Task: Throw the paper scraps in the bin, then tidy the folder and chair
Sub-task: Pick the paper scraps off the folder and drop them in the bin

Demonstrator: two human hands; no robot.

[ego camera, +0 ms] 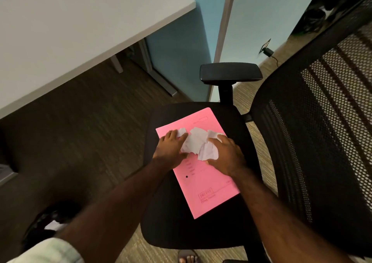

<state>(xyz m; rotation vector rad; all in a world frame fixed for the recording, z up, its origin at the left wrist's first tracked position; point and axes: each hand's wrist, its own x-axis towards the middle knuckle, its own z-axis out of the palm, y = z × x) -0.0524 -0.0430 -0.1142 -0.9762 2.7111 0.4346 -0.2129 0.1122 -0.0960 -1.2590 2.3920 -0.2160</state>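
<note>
A pink folder [203, 184] lies flat on the black seat of an office chair [173, 228]. Several white paper scraps [196, 140] are heaped on the folder's far half. My left hand [171, 150] presses on the left side of the heap, fingers spread over a scrap. My right hand [225, 156] cups the right side, fingers curled around crumpled scraps. Both hands squeeze the heap between them. A dark round bin [46, 224] stands on the floor at lower left, with white paper inside it.
A grey desk [66, 31] fills the upper left, its legs on the dark floor. The chair's mesh backrest [314, 126] rises on the right, and an armrest [230, 72] sits beyond the seat. Blue partition panels stand behind. A sandalled foot [188, 257] shows below the seat.
</note>
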